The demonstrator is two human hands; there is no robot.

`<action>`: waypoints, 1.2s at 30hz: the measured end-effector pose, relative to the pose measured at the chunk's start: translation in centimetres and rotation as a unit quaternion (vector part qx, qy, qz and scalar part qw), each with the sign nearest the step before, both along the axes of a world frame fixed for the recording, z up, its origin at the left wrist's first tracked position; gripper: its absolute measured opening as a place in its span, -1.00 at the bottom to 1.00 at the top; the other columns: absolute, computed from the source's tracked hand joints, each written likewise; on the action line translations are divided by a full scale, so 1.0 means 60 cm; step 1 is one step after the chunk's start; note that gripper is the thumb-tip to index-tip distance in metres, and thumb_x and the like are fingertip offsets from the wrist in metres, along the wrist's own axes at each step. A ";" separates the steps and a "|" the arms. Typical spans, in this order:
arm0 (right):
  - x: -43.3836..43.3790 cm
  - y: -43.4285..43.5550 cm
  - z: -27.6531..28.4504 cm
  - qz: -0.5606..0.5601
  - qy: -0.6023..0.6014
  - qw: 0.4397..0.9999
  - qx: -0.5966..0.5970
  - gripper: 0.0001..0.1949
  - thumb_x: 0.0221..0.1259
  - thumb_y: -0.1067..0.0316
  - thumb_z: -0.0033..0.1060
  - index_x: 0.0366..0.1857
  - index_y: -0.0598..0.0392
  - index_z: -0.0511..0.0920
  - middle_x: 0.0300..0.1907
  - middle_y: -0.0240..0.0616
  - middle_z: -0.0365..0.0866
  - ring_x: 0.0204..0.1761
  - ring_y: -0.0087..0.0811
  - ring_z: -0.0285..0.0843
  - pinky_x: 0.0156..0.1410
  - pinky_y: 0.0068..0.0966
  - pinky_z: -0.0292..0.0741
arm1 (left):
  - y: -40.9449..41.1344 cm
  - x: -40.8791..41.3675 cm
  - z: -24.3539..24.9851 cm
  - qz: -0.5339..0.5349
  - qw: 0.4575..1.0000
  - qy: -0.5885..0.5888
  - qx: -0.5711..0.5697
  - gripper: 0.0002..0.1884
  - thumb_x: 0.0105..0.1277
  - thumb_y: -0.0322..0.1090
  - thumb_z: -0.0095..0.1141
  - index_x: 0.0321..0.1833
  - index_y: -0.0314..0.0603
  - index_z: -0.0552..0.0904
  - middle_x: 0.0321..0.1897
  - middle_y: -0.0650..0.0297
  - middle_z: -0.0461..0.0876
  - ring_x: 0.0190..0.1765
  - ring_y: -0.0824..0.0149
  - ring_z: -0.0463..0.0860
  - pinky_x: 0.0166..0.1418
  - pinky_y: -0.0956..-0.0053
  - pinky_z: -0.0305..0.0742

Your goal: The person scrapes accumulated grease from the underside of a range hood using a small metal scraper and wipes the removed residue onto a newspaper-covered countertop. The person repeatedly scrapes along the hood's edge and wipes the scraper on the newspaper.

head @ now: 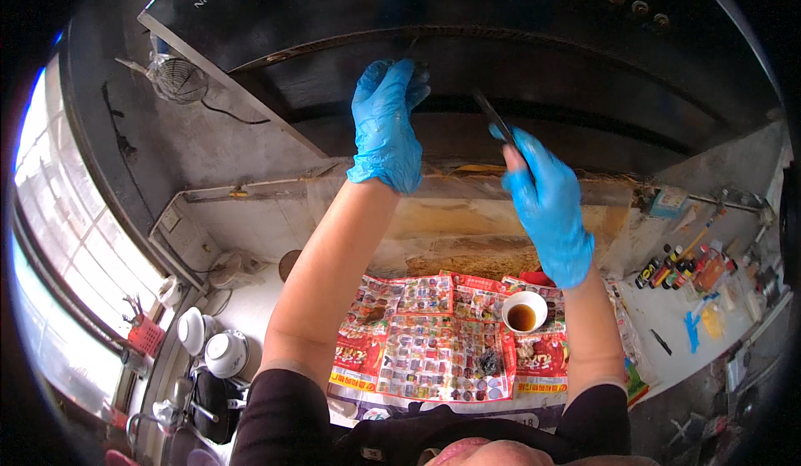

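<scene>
Both my hands wear blue disposable gloves and are raised against a black range hood [350, 9]. My left hand [388, 122] is at the hood's lower edge with its fingers curled; whether they grip anything is hidden. Lower and to the right, my right hand [547, 197] grips a narrow dark blade, apparently a knife [491, 110], pointing up towards the hood. The thumb tip of that glove is torn, baring skin. Below my arms, printed flyers [419, 347] cover the counter. On them stand a white bowl [542, 303] of brown liquid and a dark scouring ball [487, 362].
Several bottles [669, 269] crowd the right counter near a black slim object [660, 342]. To the left are stacked white bowls [226, 352], a black pan [213, 403] and a pink utensil basket [146, 336]. A wire strainer [181, 80] hangs beside the hood.
</scene>
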State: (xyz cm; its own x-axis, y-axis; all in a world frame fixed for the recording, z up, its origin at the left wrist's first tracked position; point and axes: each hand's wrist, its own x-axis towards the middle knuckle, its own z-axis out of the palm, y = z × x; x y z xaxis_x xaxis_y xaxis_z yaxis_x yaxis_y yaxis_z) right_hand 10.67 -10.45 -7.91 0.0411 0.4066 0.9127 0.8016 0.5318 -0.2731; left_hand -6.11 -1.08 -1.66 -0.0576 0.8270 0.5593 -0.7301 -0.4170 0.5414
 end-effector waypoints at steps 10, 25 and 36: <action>-0.057 0.028 0.101 -0.147 -0.126 0.972 0.136 -0.78 0.36 0.16 0.14 -0.04 -0.07 0.66 -0.44 -0.18 0.65 -0.52 -0.15 0.61 -0.49 -0.34 0.50 | -0.001 -0.060 -0.006 -0.045 0.995 0.086 0.023 -0.76 0.37 -0.40 0.14 0.06 -0.24 0.54 0.01 0.12 0.62 0.07 0.14 0.64 0.21 0.28 0.56; -0.118 0.038 0.108 -0.329 -0.226 0.911 0.105 -0.75 0.39 0.22 0.12 0.03 0.00 0.64 -0.54 -0.21 0.57 -0.64 -0.25 0.53 -0.59 -0.40 0.40 | 0.028 -0.090 -0.094 -0.176 0.982 0.069 -0.025 -0.85 0.41 -0.38 0.09 -0.02 -0.20 0.59 -0.09 0.21 0.64 0.00 0.29 0.62 0.18 0.42 0.52; -0.116 0.046 0.097 -0.174 -0.055 0.982 0.049 -0.73 0.41 0.14 0.04 -0.11 0.07 0.65 -0.43 0.01 0.67 -0.43 0.06 0.64 -0.38 -0.12 0.54 | -0.014 -0.175 -0.219 -0.210 0.969 0.068 -0.109 -0.86 0.40 -0.31 0.11 -0.09 -0.16 0.62 -0.13 0.23 0.67 -0.08 0.31 0.61 0.05 0.46 0.48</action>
